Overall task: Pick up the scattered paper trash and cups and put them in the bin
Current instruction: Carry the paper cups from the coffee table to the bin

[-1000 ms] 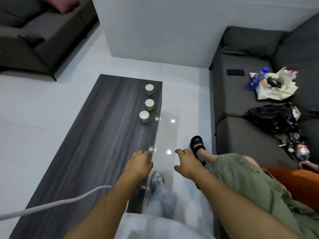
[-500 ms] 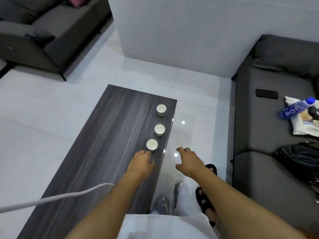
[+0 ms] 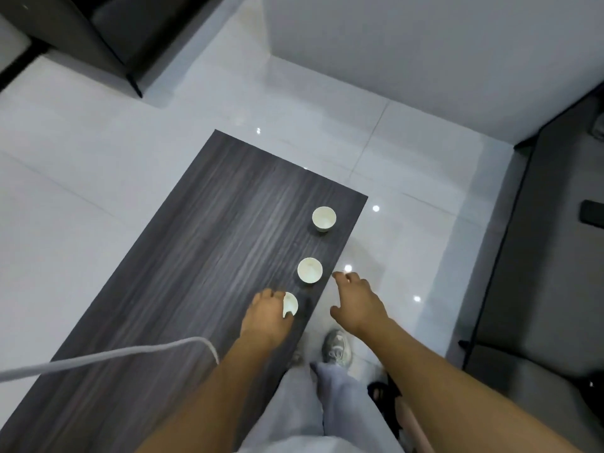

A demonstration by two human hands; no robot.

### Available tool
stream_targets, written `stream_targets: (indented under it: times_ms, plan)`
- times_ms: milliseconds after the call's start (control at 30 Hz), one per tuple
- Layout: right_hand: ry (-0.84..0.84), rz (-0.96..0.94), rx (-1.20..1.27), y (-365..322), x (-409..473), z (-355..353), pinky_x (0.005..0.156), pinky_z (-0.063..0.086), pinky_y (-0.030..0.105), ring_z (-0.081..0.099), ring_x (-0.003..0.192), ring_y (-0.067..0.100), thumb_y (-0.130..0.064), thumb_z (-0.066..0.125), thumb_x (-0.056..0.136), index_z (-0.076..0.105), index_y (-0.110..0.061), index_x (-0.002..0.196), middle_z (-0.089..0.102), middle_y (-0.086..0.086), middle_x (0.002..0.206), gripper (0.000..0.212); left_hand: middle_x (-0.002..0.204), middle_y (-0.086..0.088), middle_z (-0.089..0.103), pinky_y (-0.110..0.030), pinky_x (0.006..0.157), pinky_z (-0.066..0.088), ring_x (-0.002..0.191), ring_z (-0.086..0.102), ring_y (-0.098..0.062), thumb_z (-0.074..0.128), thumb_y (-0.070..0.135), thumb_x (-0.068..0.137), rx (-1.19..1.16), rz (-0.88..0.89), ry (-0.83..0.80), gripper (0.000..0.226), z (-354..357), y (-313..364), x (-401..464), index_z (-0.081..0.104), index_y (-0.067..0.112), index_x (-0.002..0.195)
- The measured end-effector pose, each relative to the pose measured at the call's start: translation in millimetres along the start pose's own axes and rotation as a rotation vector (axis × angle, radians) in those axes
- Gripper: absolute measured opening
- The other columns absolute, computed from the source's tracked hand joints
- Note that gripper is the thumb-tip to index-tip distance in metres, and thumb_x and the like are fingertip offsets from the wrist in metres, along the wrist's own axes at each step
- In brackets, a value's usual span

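No legible writing appears. Left hand (image 3: 266, 317) reaches palm-down over the dark wood-grain table (image 3: 196, 273), covering the nearest paper cup (image 3: 291, 305); whether its fingers grip the cup cannot be told. Right hand (image 3: 358, 302) hovers beyond the table edge, fingers loosely spread, holding nothing. Middle cup (image 3: 310, 270) and far cup (image 3: 324, 218) stand upright along the table's right edge.

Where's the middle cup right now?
In the head view the middle cup stands near the table's right edge, between the far cup and the near cup at the left hand.
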State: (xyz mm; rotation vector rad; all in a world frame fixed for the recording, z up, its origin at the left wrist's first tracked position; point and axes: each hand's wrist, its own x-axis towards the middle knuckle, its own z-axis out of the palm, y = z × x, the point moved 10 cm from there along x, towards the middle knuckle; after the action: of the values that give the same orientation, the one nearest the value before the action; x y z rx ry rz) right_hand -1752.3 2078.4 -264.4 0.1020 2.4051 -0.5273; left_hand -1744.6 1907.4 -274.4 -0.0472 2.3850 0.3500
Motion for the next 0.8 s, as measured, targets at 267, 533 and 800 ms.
stream_targets:
  times_ms: [267, 533, 800]
  plan:
    - [-0.043, -0.124, -0.129, -6, 127, 54, 0.104, 0.04, 0.043, 0.03, 0.135, 0.03, -0.027, 0.071, 0.08, 0.021, -0.026, 0.147, 0.027, 0.008, 0.151, 0.083, 0.14, -0.008, 0.038, -0.036, 0.11, 0.028, 0.132, 0.032, -0.026, 0.052, 0.04, 0.089, 0.126, 0.034, -0.024, 0.05, 75, -14, 95, 0.043, 0.016, 0.132]
    - [-0.104, -0.203, -0.241, -26, 185, 117, 0.111, 0.031, 0.053, 0.015, 0.143, 0.034, -0.016, 0.076, 0.076, 0.017, -0.03, 0.149, 0.012, 0.007, 0.158, 0.095, 0.159, -0.007, 0.008, -0.042, 0.12, 0.008, 0.147, 0.002, -0.027, 0.06, 0.035, 0.088, 0.151, 0.073, -0.093, 0.073, 135, -42, 118, 0.021, 0.02, 0.148]
    - [-0.028, -0.165, -0.175, -24, 166, 126, 0.095, 0.047, 0.038, 0.038, 0.125, 0.027, -0.013, 0.07, 0.082, 0.039, -0.02, 0.134, 0.04, 0.005, 0.138, 0.061, 0.15, -0.001, 0.027, -0.037, 0.109, 0.028, 0.138, 0.023, -0.022, 0.052, 0.028, 0.092, 0.137, 0.1, 0.007, 0.051, 116, -62, 111, 0.034, 0.024, 0.139]
